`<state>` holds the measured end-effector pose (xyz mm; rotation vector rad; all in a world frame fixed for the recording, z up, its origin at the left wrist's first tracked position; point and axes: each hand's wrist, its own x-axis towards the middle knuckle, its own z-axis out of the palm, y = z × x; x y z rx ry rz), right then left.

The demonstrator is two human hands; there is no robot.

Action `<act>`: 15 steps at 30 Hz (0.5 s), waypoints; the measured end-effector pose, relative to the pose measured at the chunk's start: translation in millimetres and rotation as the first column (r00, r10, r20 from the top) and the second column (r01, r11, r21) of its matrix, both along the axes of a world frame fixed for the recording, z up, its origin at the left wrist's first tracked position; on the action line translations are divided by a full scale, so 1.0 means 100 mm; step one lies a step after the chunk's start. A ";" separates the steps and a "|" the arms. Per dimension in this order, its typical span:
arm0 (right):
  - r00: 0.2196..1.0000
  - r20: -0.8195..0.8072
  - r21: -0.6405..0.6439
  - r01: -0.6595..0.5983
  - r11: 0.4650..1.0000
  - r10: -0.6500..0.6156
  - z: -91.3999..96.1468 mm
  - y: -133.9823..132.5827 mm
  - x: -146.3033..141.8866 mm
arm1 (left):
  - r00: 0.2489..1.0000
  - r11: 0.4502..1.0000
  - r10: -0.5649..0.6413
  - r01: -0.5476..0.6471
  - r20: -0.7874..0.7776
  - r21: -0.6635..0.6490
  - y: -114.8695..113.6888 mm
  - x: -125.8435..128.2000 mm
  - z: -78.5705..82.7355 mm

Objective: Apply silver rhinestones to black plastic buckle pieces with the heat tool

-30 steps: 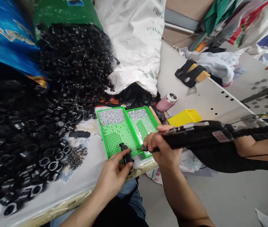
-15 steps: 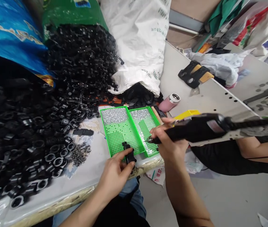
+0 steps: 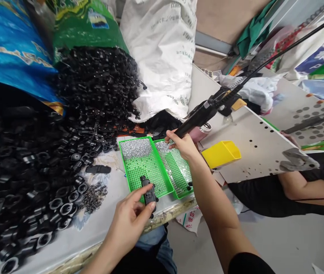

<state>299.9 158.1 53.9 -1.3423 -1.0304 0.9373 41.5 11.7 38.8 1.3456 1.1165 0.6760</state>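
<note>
My left hand (image 3: pixel 130 220) pinches a small black plastic part (image 3: pixel 148 193) at the near edge of the left green tray (image 3: pixel 139 175). My right hand (image 3: pixel 182 145) grips a black electric screwdriver (image 3: pixel 204 112) whose cable runs up to the right; its tip points down at the far end of the right green tray (image 3: pixel 179 171), over a layer of small silver screws (image 3: pixel 166 139). More silver screws (image 3: pixel 134 144) fill the far end of the left tray.
A big heap of black plastic parts (image 3: pixel 36 152) covers the table's left, with small dark rings (image 3: pixel 94 196) beside it. A white sack (image 3: pixel 162 57), pink bottle (image 3: pixel 198 133) and yellow bin (image 3: pixel 221 152) stand behind the trays. Another person's arm (image 3: pixel 307 186) lies at right.
My right hand has swung the screwdriver from beside the black part up to the far end of the right tray. My left hand has tilted the part up slightly.
</note>
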 end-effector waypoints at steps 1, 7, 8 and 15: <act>0.999 -0.031 -0.014 -0.015 1.000 0.014 -0.02 0.04 -0.02 | 1.000 1.000 0.006 -0.006 0.005 0.000 0.00 -0.01 0.00; 1.000 0.005 -0.042 -0.015 0.999 0.015 -0.02 0.10 -0.01 | 0.999 1.000 0.014 -0.013 0.033 -0.016 -0.02 -0.04 -0.02; 0.999 0.025 0.034 0.035 0.999 -0.035 0.05 0.06 -0.01 | 1.000 1.000 0.015 -0.015 0.026 -0.023 -0.02 -0.05 -0.03; 0.998 -0.010 0.368 0.054 0.928 -0.054 0.59 -0.39 -0.25 | 0.999 0.997 0.040 -0.042 -0.027 -0.060 -0.02 -0.12 -0.05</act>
